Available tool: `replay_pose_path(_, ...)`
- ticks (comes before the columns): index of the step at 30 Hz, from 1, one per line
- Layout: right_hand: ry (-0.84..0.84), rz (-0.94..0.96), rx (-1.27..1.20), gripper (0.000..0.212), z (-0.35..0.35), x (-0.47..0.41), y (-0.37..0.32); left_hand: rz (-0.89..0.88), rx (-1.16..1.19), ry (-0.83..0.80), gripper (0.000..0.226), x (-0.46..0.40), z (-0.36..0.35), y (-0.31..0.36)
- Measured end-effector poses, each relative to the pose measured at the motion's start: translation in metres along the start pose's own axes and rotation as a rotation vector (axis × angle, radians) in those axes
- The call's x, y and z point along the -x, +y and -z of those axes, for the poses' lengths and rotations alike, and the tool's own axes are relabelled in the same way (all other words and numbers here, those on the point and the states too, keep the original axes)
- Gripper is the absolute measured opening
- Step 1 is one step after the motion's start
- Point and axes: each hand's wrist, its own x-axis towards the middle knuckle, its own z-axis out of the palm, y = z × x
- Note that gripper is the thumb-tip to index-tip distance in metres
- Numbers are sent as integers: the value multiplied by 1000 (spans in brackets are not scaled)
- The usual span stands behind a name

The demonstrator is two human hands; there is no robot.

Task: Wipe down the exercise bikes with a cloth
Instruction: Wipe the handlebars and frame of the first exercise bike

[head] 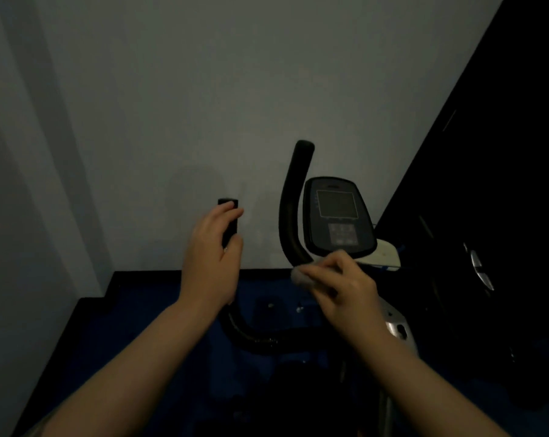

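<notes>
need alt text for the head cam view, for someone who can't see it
A person's right hand presses a grey cloth against the base of an exercise bike's right handlebar, below the console. The left hand grips the left handlebar. Dim room, pale wall.

1. Open air fills the upper half of the frame, before the plain grey wall (178,89).
2. A gap lies at centre between the two curved black foam handlebars (290,209), above the blue floor (159,310).
3. The dark oval console (338,216) blocks centre right.
4. A black machine (487,216) closes the right edge.
</notes>
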Motion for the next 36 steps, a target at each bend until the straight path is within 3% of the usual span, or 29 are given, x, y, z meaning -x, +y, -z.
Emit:
replay_pose_path(5, -1, 33, 46, 13, -34, -72, -11, -40, 14, 20, 39, -35, -2, -6)
replay_pose_path(8, 68, -23, 98, 9, -46, -107, -8, -23, 9, -72, 34, -48, -8, -11)
replay_pose_path(12, 170, 80, 345, 5, -43, -129, -4, -81, -29, -93, 26, -53, -8, -21)
replay_pose_path(17, 444, 59, 370, 6, -20, -174, -10, -128, -21, -92, 21, -55, -4, -27)
replay_pose_path(20, 302, -22, 364, 8, -23, -182, -16, -118, -17, -104, 21, -54, -4, -26)
replay_pose_path(25, -103, -43, 315, 12, -42, -126, -19, -150, -42, -172, 25, -57, 3, -29)
replay_pose_path(28, -97, -71, 207, 10, -25, -119, -23, -139, -17, -168, 24, -58, 4, -30)
replay_pose_path(32, 141, -78, 167, 15, -19, -147, -24, -119, 15, -135, 22, -55, -1, -26)
replay_pose_path(36, -158, -95, 58, 20, -35, -120, -20, -106, 17, -140, 22, -55, -1, -26)
